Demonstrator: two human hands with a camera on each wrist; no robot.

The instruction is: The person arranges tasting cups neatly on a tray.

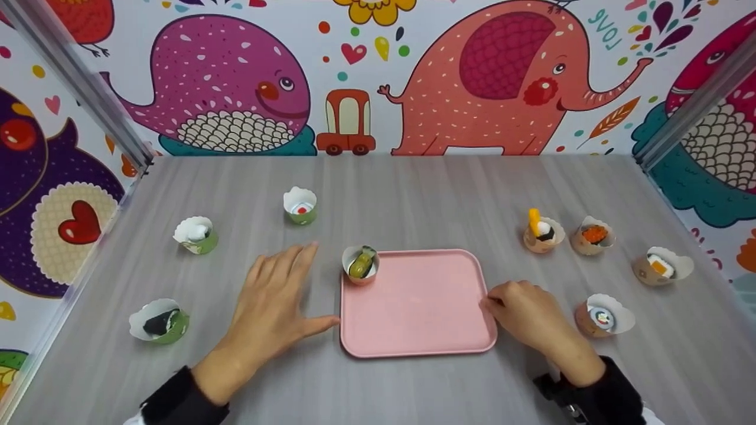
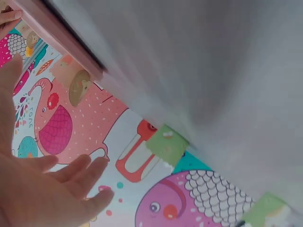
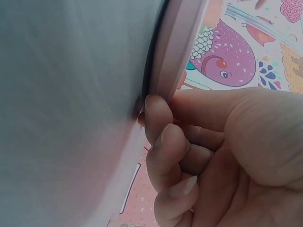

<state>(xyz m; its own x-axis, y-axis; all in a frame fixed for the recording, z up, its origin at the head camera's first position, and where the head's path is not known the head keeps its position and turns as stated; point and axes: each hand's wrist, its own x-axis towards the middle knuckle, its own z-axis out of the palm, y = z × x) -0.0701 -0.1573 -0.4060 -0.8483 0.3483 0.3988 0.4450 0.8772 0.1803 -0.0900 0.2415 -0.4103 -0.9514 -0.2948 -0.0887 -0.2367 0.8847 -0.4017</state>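
Observation:
A pink tray point(image 1: 419, 313) lies on the table in the head view, with a paper cup point(image 1: 360, 265) on its upper left corner. The cup holds a green and yellow toy food piece. My right hand point(image 1: 525, 313) grips the tray's right rim; in the right wrist view its curled fingers point(image 3: 161, 116) are at the tray edge point(image 3: 177, 42). To the left, my left hand point(image 1: 274, 301) is spread wide, its thumb tip right by the tray's left rim and its palm holding nothing. The left wrist view shows those fingers point(image 2: 90, 175) apart from the tray point(image 2: 61, 35).
Green paper cups with toy food stand at the left: one at the back point(image 1: 300, 206), one further left point(image 1: 196, 235), one nearer point(image 1: 159, 321). Several brown cups stand right of the tray, including one with orange bits point(image 1: 593, 236) and one near my right wrist point(image 1: 602, 317).

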